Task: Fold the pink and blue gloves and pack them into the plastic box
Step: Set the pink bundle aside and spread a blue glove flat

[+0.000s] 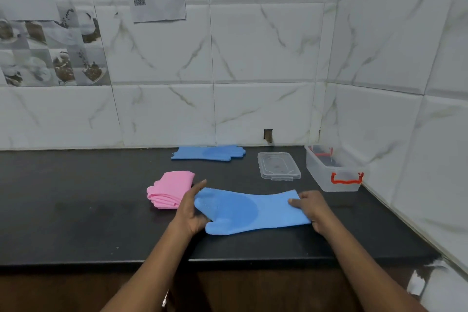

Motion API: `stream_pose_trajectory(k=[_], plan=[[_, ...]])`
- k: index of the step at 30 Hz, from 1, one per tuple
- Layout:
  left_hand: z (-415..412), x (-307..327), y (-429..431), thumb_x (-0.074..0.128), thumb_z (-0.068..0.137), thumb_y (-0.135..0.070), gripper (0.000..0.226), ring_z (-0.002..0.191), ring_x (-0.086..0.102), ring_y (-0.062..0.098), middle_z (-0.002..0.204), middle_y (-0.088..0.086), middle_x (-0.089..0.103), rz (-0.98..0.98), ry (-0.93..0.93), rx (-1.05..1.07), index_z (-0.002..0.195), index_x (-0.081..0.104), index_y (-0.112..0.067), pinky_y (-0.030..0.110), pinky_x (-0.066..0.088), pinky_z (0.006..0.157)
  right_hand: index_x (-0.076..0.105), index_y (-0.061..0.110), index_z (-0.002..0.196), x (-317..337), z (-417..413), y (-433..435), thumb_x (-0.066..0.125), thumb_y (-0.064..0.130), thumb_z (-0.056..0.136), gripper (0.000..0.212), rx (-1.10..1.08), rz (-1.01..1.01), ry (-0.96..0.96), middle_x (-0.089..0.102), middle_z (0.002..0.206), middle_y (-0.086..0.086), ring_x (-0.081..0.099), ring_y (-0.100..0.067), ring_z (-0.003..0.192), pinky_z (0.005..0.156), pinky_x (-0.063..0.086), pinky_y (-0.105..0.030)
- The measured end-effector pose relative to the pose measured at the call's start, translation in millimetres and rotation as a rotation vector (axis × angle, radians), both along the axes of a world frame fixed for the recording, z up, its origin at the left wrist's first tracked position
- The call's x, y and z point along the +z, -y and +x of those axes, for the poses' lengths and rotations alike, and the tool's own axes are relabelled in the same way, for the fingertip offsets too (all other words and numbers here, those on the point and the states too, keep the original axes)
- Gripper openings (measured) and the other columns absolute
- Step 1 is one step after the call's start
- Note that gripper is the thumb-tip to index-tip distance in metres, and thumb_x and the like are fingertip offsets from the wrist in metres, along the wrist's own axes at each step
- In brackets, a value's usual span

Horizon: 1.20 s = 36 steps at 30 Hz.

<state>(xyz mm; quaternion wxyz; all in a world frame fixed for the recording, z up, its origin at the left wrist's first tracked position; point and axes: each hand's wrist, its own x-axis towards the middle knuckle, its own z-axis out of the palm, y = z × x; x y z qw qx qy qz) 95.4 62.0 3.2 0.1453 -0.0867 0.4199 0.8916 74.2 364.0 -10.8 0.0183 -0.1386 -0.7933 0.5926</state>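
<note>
Gripping near blue glove [249, 211] by its finger end with left hand [190, 211], pinching cuff with right hand [315, 210]. Folded pink gloves [170, 190] just beside left grip; plastic box [325, 180] beyond right grip.

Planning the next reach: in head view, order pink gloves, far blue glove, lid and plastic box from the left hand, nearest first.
1. pink gloves, beside the left hand
2. far blue glove, at the wall
3. lid, back right
4. plastic box, right corner
</note>
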Motion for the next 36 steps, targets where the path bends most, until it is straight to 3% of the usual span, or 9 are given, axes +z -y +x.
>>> stream_pose_trajectory(k=[5, 8, 12, 17, 23, 26, 29, 33, 36], plan=[[-8, -4, 10, 0.075, 0.079, -0.016, 0.029, 0.085, 0.070, 0.030, 0.095, 0.018, 0.072, -0.317, -0.004, 0.201, 0.100, 0.065, 0.001, 0.037, 0.057, 0.073, 0.067, -0.008, 0.086, -3, 2, 5, 0.067, 0.023, 0.089, 0.031, -0.098, 0.169, -0.083, 0.066, 0.094, -0.024, 0.063, -0.030, 0.082, 0.065, 0.045, -0.035], [-13, -9, 17, 0.073, 0.078, -0.005, 0.027, 0.098, 0.063, 0.031, 0.106, 0.018, 0.067, -0.574, -0.006, 0.381, 0.102, 0.065, 0.003, 0.040, 0.053, 0.085, 0.068, -0.010, 0.086, -5, 0, 5, 0.067, 0.018, 0.089, 0.028, -0.114, 0.245, -0.104, 0.067, 0.094, -0.025, 0.055, -0.024, 0.073, 0.063, 0.041, -0.032], [-9, -21, 21, 0.062, 0.083, 0.009, 0.024, 0.091, 0.067, 0.034, 0.096, 0.020, 0.071, -0.680, -0.059, 0.413, 0.106, 0.067, 0.008, 0.040, 0.056, 0.086, 0.069, -0.001, 0.083, -7, 2, 8, 0.065, 0.020, 0.090, 0.023, -0.133, 0.341, -0.145, 0.069, 0.093, -0.015, 0.058, -0.017, 0.074, 0.060, 0.040, -0.029], [-11, -22, 7, 0.065, 0.085, 0.000, 0.027, 0.099, 0.068, 0.031, 0.107, 0.017, 0.071, -0.804, -0.192, 0.415, 0.112, 0.067, -0.003, 0.045, 0.055, 0.093, 0.069, 0.002, 0.089, -9, 7, 10, 0.060, 0.015, 0.093, 0.017, -0.273, 0.409, -0.247, 0.069, 0.095, -0.013, 0.052, -0.014, 0.074, 0.069, 0.038, -0.025], [-5, -28, -11, 0.059, 0.093, -0.009, 0.042, 0.132, 0.043, 0.026, 0.142, 0.012, 0.046, -1.490, -0.527, 0.619, 0.134, 0.054, -0.002, 0.020, 0.032, 0.098, 0.066, 0.007, 0.082, -12, 9, 9, 0.062, 0.014, 0.091, 0.012, -0.329, 0.479, -0.228, 0.066, 0.082, -0.007, 0.052, -0.011, 0.065, 0.064, 0.040, -0.024], [-7, -37, -19, 0.048, 0.099, -0.015, 0.035, 0.142, 0.035, 0.026, 0.149, 0.009, 0.043, -1.748, -0.763, 0.363, 0.132, 0.060, -0.008, 0.029, 0.025, 0.114, 0.066, 0.011, 0.085, -11, 10, 10, 0.063, 0.017, 0.091, 0.009, -0.340, 0.543, -0.207, 0.061, 0.077, -0.001, 0.055, -0.013, 0.067, 0.061, 0.043, -0.025], [-7, -40, -24, 0.032, 0.106, -0.028, 0.044, 0.150, 0.018, 0.024, 0.161, 0.009, 0.024, -1.955, -0.767, -0.011, 0.146, 0.043, -0.014, 0.038, 0.008, 0.123, 0.063, 0.013, 0.085, -12, 12, 12, 0.062, 0.018, 0.091, 0.008, -0.341, 0.597, -0.188, 0.061, 0.076, -0.002, 0.056, -0.013, 0.066, 0.060, 0.048, -0.028], [-10, -32, -24, 0.031, 0.105, -0.029, 0.038, 0.132, 0.041, 0.028, 0.145, 0.010, 0.042, -2.027, -0.727, -0.187, 0.134, 0.050, -0.013, 0.037, 0.031, 0.108, 0.062, 0.012, 0.102, -10, 17, 17, 0.065, 0.016, 0.086, 0.016, -0.332, 0.890, -0.267, 0.064, 0.099, -0.006, 0.060, -0.018, 0.085, 0.073, 0.053, -0.032], [-26, -9, -23, 0.043, 0.099, -0.025, 0.030, 0.113, 0.059, 0.025, 0.126, 0.001, 0.060, -2.003, -0.621, -0.161, 0.119, 0.064, -0.017, 0.036, 0.047, 0.091, 0.068, 0.009, 0.097, -3, 17, 24, 0.075, 0.010, 0.074, 0.025, -0.143, 1.132, -0.665, 0.067, 0.098, -0.011, 0.063, -0.028, 0.086, 0.073, 0.053, -0.040]])
